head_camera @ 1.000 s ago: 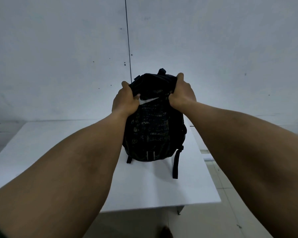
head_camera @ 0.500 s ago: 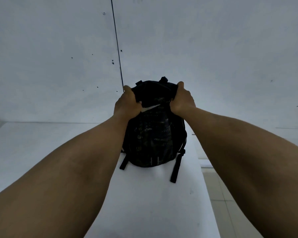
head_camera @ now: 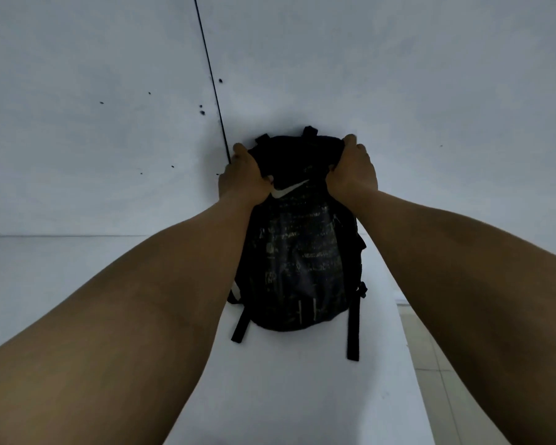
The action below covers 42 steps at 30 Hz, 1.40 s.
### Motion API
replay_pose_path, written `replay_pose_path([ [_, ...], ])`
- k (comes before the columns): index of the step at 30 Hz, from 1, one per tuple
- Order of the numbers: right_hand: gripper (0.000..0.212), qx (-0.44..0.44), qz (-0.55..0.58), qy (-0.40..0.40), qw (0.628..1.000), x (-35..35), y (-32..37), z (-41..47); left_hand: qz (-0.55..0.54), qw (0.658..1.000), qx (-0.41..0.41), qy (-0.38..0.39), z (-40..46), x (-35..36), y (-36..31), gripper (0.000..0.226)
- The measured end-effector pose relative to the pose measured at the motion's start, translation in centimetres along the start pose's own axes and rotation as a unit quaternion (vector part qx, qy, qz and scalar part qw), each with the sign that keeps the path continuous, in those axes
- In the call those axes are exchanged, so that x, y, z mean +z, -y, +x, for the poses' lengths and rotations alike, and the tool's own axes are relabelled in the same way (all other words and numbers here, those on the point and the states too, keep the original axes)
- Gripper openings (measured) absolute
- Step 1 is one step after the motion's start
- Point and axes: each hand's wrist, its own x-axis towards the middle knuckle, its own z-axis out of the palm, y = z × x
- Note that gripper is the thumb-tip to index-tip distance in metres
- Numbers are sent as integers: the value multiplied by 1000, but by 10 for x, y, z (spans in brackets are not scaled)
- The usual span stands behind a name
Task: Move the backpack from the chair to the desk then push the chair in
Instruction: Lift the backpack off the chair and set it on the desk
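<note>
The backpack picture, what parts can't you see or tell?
Head view only:
- Back of the backpack: it faces the wall.
- Its top corners: the left hand and right hand cover them.
- Fingertips: curled behind the fabric.
- Chair: outside the frame.
- Desk: near edge cut off; left part hidden by the forearm.
- Print on the bag: too dim to read.

**Pale wall, dark seam, tiled floor**

Behind: a plain grey-white wall (head_camera: 398,75), split by a thin dark vertical seam (head_camera: 209,72). Scattered beside the seam, several small dark specks (head_camera: 201,113). At lower right, a strip of pale tiled floor (head_camera: 437,364).
</note>
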Motion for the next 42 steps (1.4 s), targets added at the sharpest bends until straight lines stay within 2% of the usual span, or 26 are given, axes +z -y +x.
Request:
replay_pose_path([
  [4,47,35,11,-27,999,7,-4,9,61,997,-38,-9,12,14,-1,83],
  [11,48,46,-5,-9,999,2,1,2,77,995,-60,-1,10,13,-5,87],
  [15,58,40,-20,5,999,-7,12,-12,78,994,-73,16,-7,-1,-11,93],
  [18,57,26,-21,-2,999,-15,18,-27,70,994,-77,12,-27,-11,-15,98],
  [24,59,19,-45,17,999,-31,24,-56,39,995,-95,-1,-63,-23,-22,93],
  [29,59,17,-58,24,998,-36,27,-83,63,994,-87,16,-92,-32,-22,90],
  [34,68,11,-61,54,997,-44,35,-115,82,994,-54,44,-127,-51,-24,74],
  [39,66,-2,-86,111,990,-49,50,-167,118,991,-19,67,-176,-75,-16,24],
  [42,61,7,-77,143,987,-54,61,-205,134,988,-11,82,-212,-86,-7,22],
])
